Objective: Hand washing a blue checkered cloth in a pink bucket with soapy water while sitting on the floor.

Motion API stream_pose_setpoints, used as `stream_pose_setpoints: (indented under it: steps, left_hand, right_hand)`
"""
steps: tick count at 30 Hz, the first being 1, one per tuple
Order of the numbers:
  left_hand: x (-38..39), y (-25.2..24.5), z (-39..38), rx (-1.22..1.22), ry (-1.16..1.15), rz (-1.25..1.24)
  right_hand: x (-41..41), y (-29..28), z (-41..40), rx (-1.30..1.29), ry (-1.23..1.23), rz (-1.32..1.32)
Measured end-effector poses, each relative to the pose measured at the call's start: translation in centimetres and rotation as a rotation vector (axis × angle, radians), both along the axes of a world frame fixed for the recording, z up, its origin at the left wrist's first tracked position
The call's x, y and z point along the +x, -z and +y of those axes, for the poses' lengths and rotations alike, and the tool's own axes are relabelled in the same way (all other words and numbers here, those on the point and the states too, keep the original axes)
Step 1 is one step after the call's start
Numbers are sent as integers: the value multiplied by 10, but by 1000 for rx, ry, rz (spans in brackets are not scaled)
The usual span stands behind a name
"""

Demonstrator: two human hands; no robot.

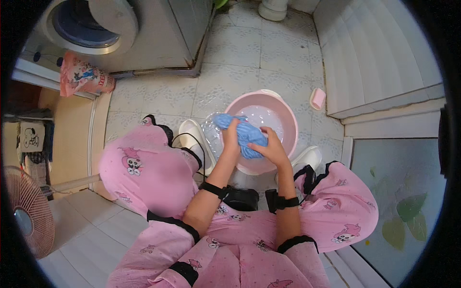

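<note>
A bunched, wet-looking blue cloth (250, 136) is held between both hands over a pink plastic basin (292, 124). My left hand (232, 135) grips the cloth near its left part, with the thumb on top. My right hand (270, 147) holds its right end, the thumb and fingers pressed against the folds. Whitish, sudsy water (272, 117) lies in the basin below. One end of the cloth reaches over the basin's left rim. The basin stands on the tiled floor between my feet, which wear cream slippers (196, 138).
Pink soap in a small dish (318, 98) lies right of the basin, near the wall. A washing machine (158, 39) with its round door open stands at the upper left, a pink printed bag (84, 75) beside it. Wet floor (210, 131) shows left of the basin. A fan (28, 216) stands far left.
</note>
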State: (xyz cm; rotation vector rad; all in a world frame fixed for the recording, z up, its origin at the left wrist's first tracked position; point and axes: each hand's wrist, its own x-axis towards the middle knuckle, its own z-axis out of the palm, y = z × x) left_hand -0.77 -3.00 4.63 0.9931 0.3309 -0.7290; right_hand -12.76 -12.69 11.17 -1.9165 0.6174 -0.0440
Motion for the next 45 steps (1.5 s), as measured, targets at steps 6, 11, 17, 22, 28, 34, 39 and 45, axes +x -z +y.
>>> stream_pose_setpoints:
  steps: [6,11,17,22,28,34,39,45]
  left_hand:
    - [3,-16,-3,-121,-225,283]
    - [-9,-47,-9,-210,-214,264]
    - [-5,-75,-12,-228,53,112]
    - [-5,-73,-11,-301,157,137]
    - [-6,-67,-15,-243,196,150]
    - [-4,-66,-22,19,74,-179]
    - [-4,-49,-21,108,-240,-14]
    - [-36,-67,-28,314,-121,-240]
  right_hand:
    - [9,-53,37,-738,32,46]
    - [15,-22,36,-654,252,76]
    - [3,6,21,-228,222,-158]
    - [1,9,21,283,200,-354]
    - [-4,22,14,351,113,-334]
    - [-1,27,12,247,55,-60]
    - [15,5,20,-123,256,-329]
    - [20,-11,30,-452,380,-24]
